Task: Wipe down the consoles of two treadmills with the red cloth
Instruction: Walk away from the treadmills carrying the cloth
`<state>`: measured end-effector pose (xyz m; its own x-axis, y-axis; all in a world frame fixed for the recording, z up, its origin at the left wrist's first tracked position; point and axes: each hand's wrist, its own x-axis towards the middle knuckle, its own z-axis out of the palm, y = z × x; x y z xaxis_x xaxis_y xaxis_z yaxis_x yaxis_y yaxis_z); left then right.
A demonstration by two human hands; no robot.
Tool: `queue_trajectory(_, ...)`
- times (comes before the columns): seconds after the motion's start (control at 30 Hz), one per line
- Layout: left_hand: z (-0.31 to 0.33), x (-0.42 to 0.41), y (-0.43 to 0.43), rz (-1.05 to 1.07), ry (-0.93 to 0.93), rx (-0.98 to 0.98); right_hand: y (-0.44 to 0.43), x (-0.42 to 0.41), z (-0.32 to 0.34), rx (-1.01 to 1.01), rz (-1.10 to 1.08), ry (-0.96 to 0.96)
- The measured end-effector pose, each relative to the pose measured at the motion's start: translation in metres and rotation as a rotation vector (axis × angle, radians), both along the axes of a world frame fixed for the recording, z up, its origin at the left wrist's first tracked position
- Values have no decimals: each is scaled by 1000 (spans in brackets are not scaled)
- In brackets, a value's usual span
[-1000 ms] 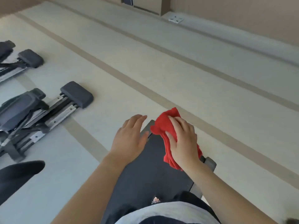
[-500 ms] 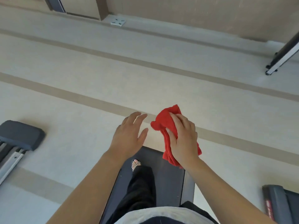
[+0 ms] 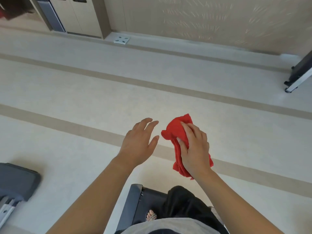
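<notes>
While right hand (image 3: 194, 147) grips red cloth (image 3: 177, 130), no legible writing

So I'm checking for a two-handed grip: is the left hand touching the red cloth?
Apart. The head view shows bare floor between the open left hand and the red cloth, which only the right hand grips.

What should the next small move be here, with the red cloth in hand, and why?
Probably step off the treadmill deck and turn toward a console. The right hand grips the red cloth in mid-air over bare floor, the left hand is open and empty, and no console is in view.
</notes>
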<state>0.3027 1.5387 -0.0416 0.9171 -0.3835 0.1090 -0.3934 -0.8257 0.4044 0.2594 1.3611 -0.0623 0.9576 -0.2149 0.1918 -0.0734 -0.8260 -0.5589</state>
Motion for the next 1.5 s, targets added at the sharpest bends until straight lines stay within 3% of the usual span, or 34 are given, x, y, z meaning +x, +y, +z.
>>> queue_trajectory(0.27, -38, 155, 6, 29, -71, 8, -2, 161, -37, 11, 44, -26)
queue_trajectory(0.6, -154, 444, -63, -6, -165, -38, -61, 441, -149, 37, 35, -146)
queue_trajectory(0.83, -139, 618, -44, 71, -88, -52, -53, 622, -137, 40, 49, -54)
queue_trajectory(1.1, -148, 873, -29, -6, -135, -26, -28, 863, -157, 56, -19, -113)
queue_trajectory(1.5, -162, 1161, 18, 64, -72, 17, 7, 1172, -173, 78, -2, -150)
